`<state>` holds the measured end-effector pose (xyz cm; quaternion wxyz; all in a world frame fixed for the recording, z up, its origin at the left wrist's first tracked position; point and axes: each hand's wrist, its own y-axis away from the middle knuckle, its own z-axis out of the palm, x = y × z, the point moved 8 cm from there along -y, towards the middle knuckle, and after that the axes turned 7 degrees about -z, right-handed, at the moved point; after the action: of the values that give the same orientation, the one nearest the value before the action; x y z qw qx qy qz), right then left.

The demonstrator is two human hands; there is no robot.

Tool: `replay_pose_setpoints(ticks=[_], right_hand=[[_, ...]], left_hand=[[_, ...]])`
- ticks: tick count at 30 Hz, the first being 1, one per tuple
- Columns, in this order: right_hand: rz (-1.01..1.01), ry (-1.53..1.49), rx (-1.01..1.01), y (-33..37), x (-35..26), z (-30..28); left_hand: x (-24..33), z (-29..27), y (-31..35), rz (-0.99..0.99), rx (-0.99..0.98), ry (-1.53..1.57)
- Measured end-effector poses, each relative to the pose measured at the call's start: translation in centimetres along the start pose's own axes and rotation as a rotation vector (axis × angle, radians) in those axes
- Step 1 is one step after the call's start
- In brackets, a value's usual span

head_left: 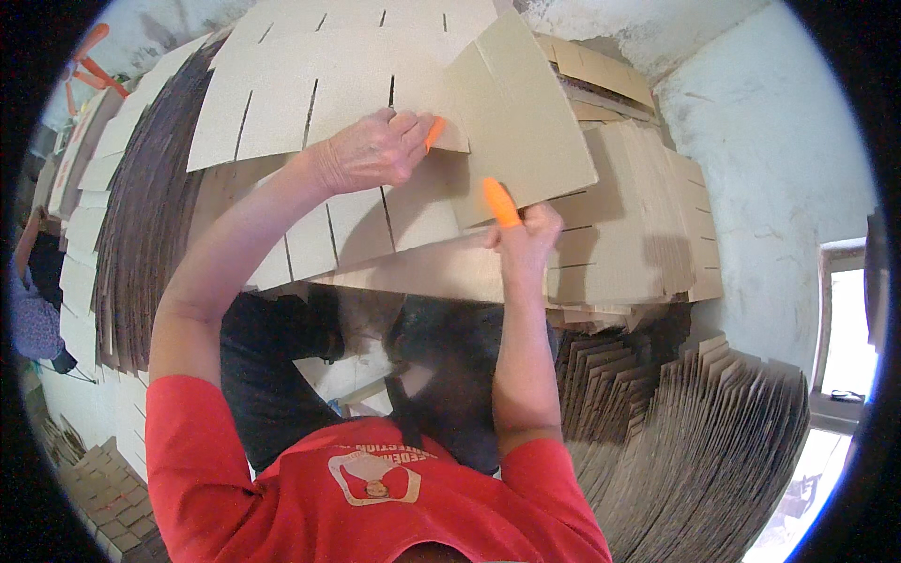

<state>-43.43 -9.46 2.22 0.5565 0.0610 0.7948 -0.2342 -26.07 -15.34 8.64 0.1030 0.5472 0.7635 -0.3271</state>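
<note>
Wall (741, 169): pale and patchy, curving along the upper right.
Window (847, 328): bright, at the far right edge.
Slotted sheet (282, 108): tan cardboard with a row of narrow cuts, lying ahead at the top of the work pile.
Lower sheet (357, 230): also slotted, partly covered, nearer the lap.
Plain sheet (535, 122): creased near one side, tilted over the right end of the slotted sheet, a corner pointing right.
Left hand (380, 148): fingers curled nearly closed at the front edge of the slotted sheet, orange finger cover (435, 133) at the tip; cannot tell whether pinching cardboard or only resting on it.
Right hand (530, 235): closed on the near edge of the plain sheet, thumb flat on top in an orange thumb cover (501, 202), other fingers bent by the edge.
Right pile (610, 206): more slotted cardboard, just beyond the right hand.
Left stack (155, 206): tall, dark-edged, beside the slotted sheet.
Floor-side stack (713, 450): thin cardboard pieces packed on edge, lower right.
Clothes: red shirt (375, 507), dark trousers (272, 357).
Far left: another person (38, 319), partly visible in patterned clothing.
</note>
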Motion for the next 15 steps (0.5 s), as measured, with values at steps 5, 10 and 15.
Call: replay_pose_setpoints(ticks=[5, 10, 15], right_hand=[[-0.07, -0.171, 0.251, 0.9, -2.5, -1.2], [-0.013, -0.173, 0.277, 1.0, -2.2, -1.7], [-0.09, -0.09, 0.271, 1.1, -2.4, -1.9]], left_hand=[[5.9, -2.9, 1.3, 0.027, 0.1, 0.143], [2.2, -4.1, 1.0, -0.507, 0.142, 0.732], [-12.4, 2.3, -0.3, -0.751, 0.313, 0.159]])
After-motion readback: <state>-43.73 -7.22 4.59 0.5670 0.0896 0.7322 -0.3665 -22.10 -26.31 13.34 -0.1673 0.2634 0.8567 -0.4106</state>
